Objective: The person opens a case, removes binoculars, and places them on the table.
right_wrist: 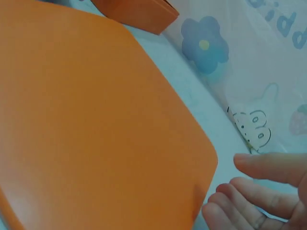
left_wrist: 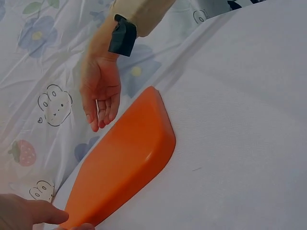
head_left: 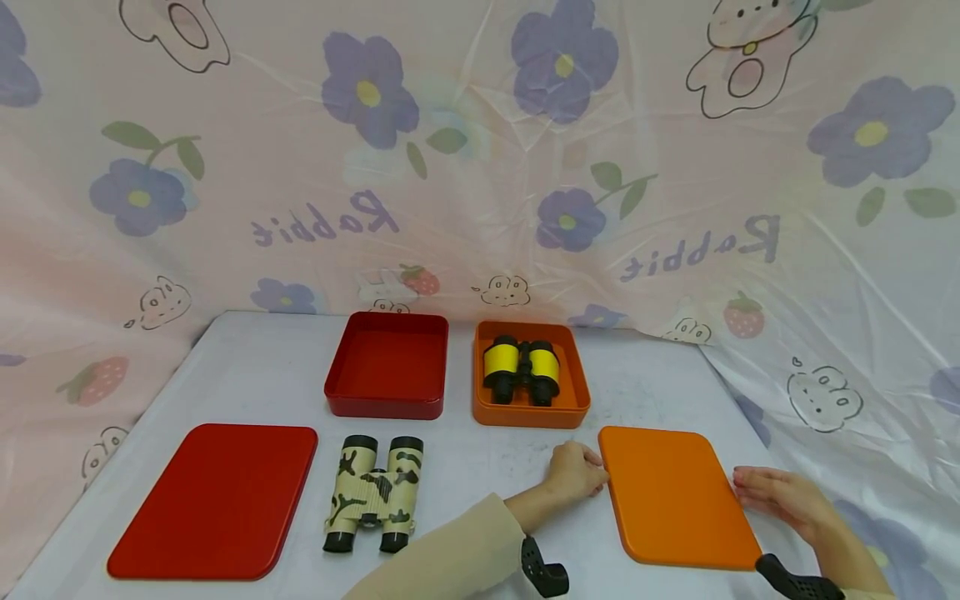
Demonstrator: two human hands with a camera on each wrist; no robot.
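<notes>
An orange lid (head_left: 678, 500) lies flat on the table in the head view. At its left edge, my left hand (head_left: 573, 475) pinches it with curled fingers. In the left wrist view, the thumb (left_wrist: 50, 213) and a fingertip of that hand meet the edge of the lid (left_wrist: 120, 158). My right hand (head_left: 783, 500) is held beside the lid's right edge, its fingers extended and relaxed. The right wrist view has the right hand's fingertips (right_wrist: 216, 211) close to the lid's corner (right_wrist: 201, 153), holding nothing.
Behind the lid stands an orange box (head_left: 532, 415) with black-and-yellow binoculars (head_left: 501, 360) inside. To its left are an open red box (head_left: 386, 404), a red lid (head_left: 217, 500) and camouflage binoculars (head_left: 375, 492). A patterned curtain (head_left: 480, 167) hangs behind the white table (head_left: 465, 467).
</notes>
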